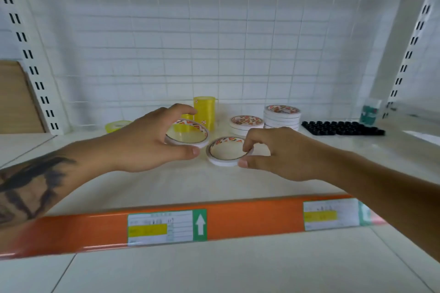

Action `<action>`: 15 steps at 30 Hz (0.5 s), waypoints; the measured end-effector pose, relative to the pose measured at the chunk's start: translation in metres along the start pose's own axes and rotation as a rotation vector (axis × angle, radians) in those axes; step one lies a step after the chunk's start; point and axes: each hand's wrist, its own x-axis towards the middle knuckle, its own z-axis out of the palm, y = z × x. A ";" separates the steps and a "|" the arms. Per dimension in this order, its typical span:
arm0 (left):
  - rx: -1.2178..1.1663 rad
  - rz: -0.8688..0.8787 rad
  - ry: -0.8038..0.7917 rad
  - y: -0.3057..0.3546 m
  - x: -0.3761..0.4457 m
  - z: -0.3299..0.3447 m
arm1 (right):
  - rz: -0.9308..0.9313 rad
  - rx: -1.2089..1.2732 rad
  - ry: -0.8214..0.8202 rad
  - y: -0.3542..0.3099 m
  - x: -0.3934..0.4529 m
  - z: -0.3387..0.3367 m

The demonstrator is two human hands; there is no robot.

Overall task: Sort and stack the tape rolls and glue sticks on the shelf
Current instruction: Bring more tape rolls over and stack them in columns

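Observation:
My left hand (pixel 152 141) grips a white tape roll (pixel 190 141), thumb at its front edge and fingers over its far rim. Beside it, my right hand (pixel 269 150) pinches a second white tape roll (pixel 222 160) that lies on the white shelf (pixel 214 183). Behind them stand a tall stack of yellow tape rolls (pixel 206 112), a shorter yellow stack (pixel 182 126) partly hidden by my left hand, and one loose yellow roll (pixel 116 125). To the right are a low stack of white rolls (pixel 246 123) and a taller white stack (pixel 282 116).
A black tray of small round caps (pixel 342 128) lies at the back right, with a teal-labelled container (pixel 370 110) behind it. An orange price rail (pixel 214 223) runs along the shelf's front edge. A wire grid forms the back wall. A brown board (pixel 16 97) leans at the left.

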 end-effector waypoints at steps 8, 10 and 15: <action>-0.164 0.047 -0.059 0.018 0.034 0.010 | 0.040 -0.040 -0.105 0.011 -0.002 -0.002; -0.188 0.052 -0.074 0.020 0.042 0.012 | 0.030 -0.020 -0.055 0.014 -0.002 -0.008; -0.256 0.106 -0.134 0.031 0.061 0.019 | -0.043 0.134 0.220 0.016 0.001 -0.027</action>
